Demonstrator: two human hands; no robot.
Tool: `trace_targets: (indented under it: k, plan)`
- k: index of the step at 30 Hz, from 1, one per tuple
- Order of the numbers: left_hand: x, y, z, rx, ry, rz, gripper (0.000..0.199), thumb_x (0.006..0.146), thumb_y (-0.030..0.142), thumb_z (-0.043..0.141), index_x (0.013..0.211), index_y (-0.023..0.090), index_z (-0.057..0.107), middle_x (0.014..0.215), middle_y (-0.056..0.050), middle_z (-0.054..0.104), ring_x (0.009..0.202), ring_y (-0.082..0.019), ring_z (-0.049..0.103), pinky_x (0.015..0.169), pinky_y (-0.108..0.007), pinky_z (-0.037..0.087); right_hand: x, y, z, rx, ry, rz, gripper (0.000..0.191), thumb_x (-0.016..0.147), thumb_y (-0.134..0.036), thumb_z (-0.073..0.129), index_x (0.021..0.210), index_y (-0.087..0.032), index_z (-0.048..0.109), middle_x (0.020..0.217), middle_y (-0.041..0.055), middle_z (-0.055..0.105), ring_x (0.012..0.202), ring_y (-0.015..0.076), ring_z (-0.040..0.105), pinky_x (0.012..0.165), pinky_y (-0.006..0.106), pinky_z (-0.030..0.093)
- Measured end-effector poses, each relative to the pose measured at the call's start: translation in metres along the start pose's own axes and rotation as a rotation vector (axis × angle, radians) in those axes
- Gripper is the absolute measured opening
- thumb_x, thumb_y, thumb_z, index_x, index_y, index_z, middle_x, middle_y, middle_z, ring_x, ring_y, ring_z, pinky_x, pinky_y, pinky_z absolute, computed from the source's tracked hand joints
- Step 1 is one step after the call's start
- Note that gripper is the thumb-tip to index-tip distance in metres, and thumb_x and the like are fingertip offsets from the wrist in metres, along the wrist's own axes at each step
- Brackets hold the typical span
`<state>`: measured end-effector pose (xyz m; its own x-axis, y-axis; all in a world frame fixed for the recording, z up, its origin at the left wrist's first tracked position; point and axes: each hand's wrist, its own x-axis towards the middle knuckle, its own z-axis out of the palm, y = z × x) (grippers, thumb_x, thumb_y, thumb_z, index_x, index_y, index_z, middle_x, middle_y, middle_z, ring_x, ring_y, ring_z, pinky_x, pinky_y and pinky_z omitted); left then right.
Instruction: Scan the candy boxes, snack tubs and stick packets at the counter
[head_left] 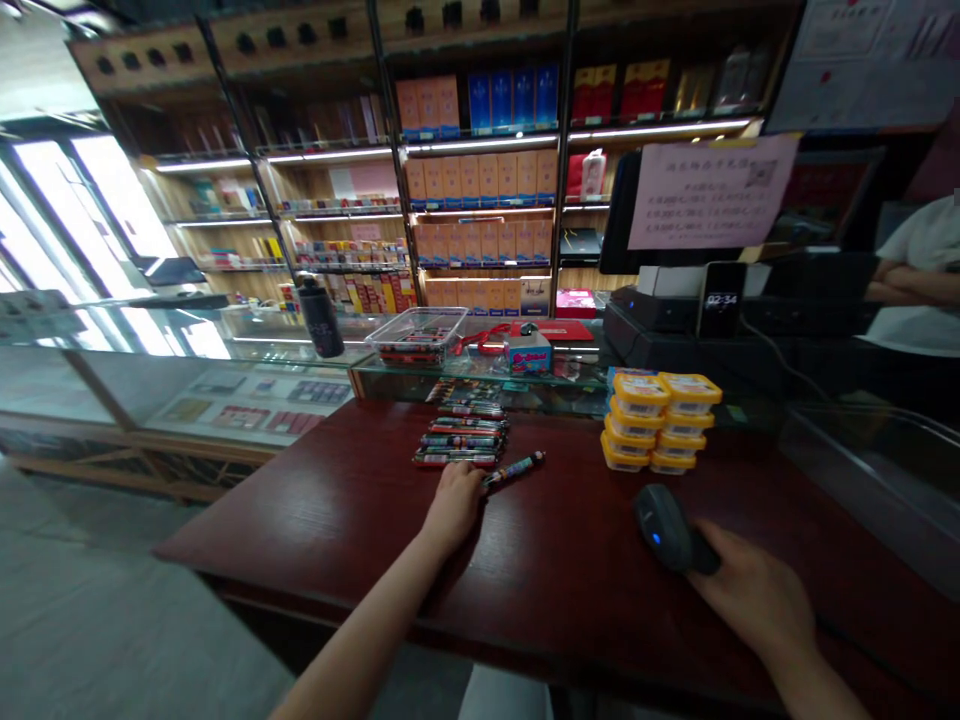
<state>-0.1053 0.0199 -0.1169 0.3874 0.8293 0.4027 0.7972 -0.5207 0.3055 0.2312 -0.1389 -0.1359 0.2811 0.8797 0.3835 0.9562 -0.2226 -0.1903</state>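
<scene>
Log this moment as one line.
left hand: at one end of pen, grip unclear | right hand: holding scanner | other pens: beyond left hand | yellow-lidded tubs: stacked beyond scanner

Lit wooden shelves (480,214), grey floor (90,600)

We see a passage of bare wood on the table (555,530) between the loose pen (516,468) and the scanner (660,525), wide enough for a hand. More free wood spreads to the left of the pen rows (463,435). Between those rows and the stacked tubs (658,425) we could reach forward, low, until the glass counter (375,378) stops us. The tubs bar our way behind the scanner; the clear bin (877,490) walls off our right; the basket (420,333) and small box (529,354) stand beyond the rows.
</scene>
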Motion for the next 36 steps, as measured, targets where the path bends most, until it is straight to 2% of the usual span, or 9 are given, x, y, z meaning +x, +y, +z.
trace_targets:
  k: [4,7,12,17,20,24,28,33,36]
  plan:
    - [0.012,0.028,0.015,0.0,0.035,-0.012,0.017,0.077,0.009,0.053,0.087,0.02,0.061,0.094,-0.006,0.06,0.093,-0.022,0.051,0.084,-0.034,0.041,0.0,0.002,0.006,0.02,0.005,-0.047,0.031,0.082,-0.029,0.043,0.106,-0.024,0.061,0.101,0.0037,0.071,0.085,0.0217,0.067,0.07,0.032,0.046]
    - [0.018,0.036,0.021,-0.041,0.048,-0.017,0.016,0.078,0.018,0.058,0.093,0.02,0.063,0.095,-0.006,0.059,0.093,-0.021,0.052,0.084,-0.034,0.041,0.0,0.003,0.01,0.011,0.023,-0.079,0.031,0.082,-0.029,0.043,0.106,-0.024,0.061,0.104,0.004,0.071,0.087,0.0214,0.067,0.071,0.032,0.046]
    - [0.016,0.036,0.022,-0.026,0.035,-0.049,0.024,0.088,0.03,0.048,0.096,0.019,0.068,0.092,-0.008,0.059,0.092,-0.021,0.053,0.085,-0.033,0.04,0.0,0.001,0.008,0.031,0.043,-0.101,0.03,0.08,-0.027,0.044,0.105,-0.024,0.061,0.103,0.003,0.071,0.088,0.0208,0.067,0.071,0.03,0.047]
    - [0.016,0.035,0.023,-0.08,-0.015,-0.044,0.019,0.083,0.023,0.055,0.094,0.019,0.07,0.09,-0.007,0.057,0.088,-0.018,0.053,0.082,-0.03,0.04,0.003,-0.014,-0.008,0.128,-0.107,0.038,0.023,0.078,-0.032,0.049,0.095,-0.029,0.064,0.082,-0.0003,0.072,0.078,0.0242,0.068,0.063,0.032,0.045]
    - [0.018,0.037,0.024,-0.108,-0.052,-0.048,0.017,0.082,0.024,0.058,0.092,0.02,0.07,0.089,-0.005,0.055,0.086,-0.017,0.053,0.078,-0.028,0.041,0.003,-0.031,-0.014,0.316,-0.165,0.106,0.028,0.073,-0.037,0.057,0.099,-0.028,0.066,0.084,0.0006,0.073,0.078,0.0248,0.068,0.067,0.033,0.047]
    - [0.02,0.039,0.024,-0.083,-0.071,-0.066,0.018,0.084,0.029,0.055,0.089,0.02,0.07,0.087,-0.005,0.053,0.084,-0.017,0.053,0.076,-0.027,0.04,0.001,-0.055,-0.017,0.648,-0.219,0.045,0.032,0.065,-0.039,0.065,0.092,-0.021,0.068,0.093,0.0068,0.073,0.085,0.0243,0.067,0.073,0.031,0.05]
    - [0.02,0.039,0.024,-0.057,-0.083,-0.061,0.017,0.083,0.03,0.056,0.085,0.02,0.07,0.087,-0.004,0.053,0.083,-0.017,0.053,0.075,-0.027,0.04,0.001,-0.072,-0.021,0.809,-0.233,0.033,0.032,0.063,-0.036,0.067,0.089,-0.017,0.069,0.094,0.0089,0.073,0.085,0.0241,0.067,0.072,0.03,0.051]
    - [0.021,0.04,0.023,-0.041,-0.098,-0.067,0.018,0.083,0.029,0.055,0.075,0.018,0.066,0.086,-0.004,0.055,0.081,-0.016,0.053,0.074,-0.027,0.039,0.002,-0.078,-0.024,0.881,-0.287,0.047,0.029,0.065,-0.035,0.065,0.088,-0.017,0.069,0.081,0.0054,0.074,0.076,0.0223,0.067,0.068,0.029,0.051]
    - [0.02,0.039,0.023,-0.045,-0.073,-0.059,0.016,0.083,0.028,0.055,0.076,0.018,0.066,0.086,-0.004,0.056,0.083,-0.017,0.054,0.074,-0.027,0.039,0.005,-0.074,-0.027,0.763,-0.275,0.005,0.029,0.065,-0.033,0.065,0.09,-0.02,0.069,0.087,0.0052,0.074,0.081,0.0228,0.067,0.069,0.029,0.05]
